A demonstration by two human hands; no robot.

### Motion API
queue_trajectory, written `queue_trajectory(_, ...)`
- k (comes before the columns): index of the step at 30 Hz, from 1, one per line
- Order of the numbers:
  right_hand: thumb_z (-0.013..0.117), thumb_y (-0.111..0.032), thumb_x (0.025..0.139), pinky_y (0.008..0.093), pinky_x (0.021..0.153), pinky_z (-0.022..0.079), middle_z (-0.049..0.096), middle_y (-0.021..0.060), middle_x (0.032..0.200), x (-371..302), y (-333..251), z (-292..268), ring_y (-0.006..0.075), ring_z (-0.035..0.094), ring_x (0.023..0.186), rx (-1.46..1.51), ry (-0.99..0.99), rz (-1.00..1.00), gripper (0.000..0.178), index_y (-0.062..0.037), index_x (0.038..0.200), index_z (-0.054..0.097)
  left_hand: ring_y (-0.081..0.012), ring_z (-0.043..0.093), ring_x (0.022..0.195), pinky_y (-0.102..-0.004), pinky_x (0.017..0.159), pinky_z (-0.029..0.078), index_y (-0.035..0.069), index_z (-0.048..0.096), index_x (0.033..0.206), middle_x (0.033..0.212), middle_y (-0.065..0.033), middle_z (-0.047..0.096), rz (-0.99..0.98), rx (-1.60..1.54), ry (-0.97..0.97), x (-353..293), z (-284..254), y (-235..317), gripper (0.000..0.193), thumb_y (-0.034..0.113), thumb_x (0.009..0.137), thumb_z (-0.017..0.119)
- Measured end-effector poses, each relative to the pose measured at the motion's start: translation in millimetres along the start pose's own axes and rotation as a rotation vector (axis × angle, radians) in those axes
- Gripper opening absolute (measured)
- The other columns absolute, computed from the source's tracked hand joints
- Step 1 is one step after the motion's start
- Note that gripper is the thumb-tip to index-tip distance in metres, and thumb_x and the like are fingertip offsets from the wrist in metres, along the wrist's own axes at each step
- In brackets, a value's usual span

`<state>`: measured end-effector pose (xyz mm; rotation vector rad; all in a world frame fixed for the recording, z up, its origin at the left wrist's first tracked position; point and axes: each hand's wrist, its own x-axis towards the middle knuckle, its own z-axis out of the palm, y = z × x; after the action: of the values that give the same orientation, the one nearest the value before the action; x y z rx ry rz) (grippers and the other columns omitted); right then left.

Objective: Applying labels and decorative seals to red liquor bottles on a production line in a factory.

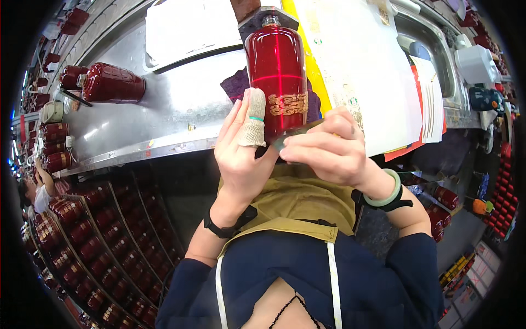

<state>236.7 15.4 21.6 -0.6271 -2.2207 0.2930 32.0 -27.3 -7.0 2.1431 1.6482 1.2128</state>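
A large glossy red bottle [276, 57] lies on the bench, its neck pointing away from me. A bright red light cross falls on it, and gold scrollwork [289, 104] decorates the part nearest me. Along the bottle's left side rests my left hand [241, 142], fingers stretched out, with pale cloth wraps [255, 109] on a finger. My right hand [331, 148] pinches a thin, dark greenish, see-through piece [296, 131] at the bottle's near end; its exact kind is unclear. Dark purple cloth [235, 85] shows beneath the bottle.
A metal bracket [268, 17] stands around the bottle's neck. To the left are a white-covered tray [192, 33] and another red bottle [114, 82]. White sheets [361, 66] lie on the right beside a sink [433, 49]. Racks of red bottles [93, 247] stand below left.
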Motion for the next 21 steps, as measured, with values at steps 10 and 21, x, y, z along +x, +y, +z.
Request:
queue_trajectory(10,0.078,-0.014,0.075,0.034,0.075,0.048,0.072,-0.0001,0.095,31.7,8.4,6.7,0.0189,0.061,0.079,-0.112,0.006,0.028,0.025,-0.0116,0.099,0.075,-0.041,0.065,0.125,-0.0496,0.109,0.049,-0.007,0.057,0.14,0.139,-0.0225,0.065,0.013,-0.06,0.07,1.9,3.3,7.7,0.082,0.009,0.068,0.093)
queue_trajectory(21,0.074,-0.016,0.075,0.032,0.078,0.05,0.066,-0.0076,0.101,-1.1,1.0,17.6,0.0148,0.053,0.077,0.063,0.007,-0.324,0.022,-0.0175,0.097,0.075,-0.0377,0.058,0.136,-0.0456,0.119,0.04,-0.004,0.047,0.151,0.15,-0.0234,0.056,-0.146,-0.275,0.006,-7.6,12.2,-17.5,0.089,0.01,0.074,0.089)
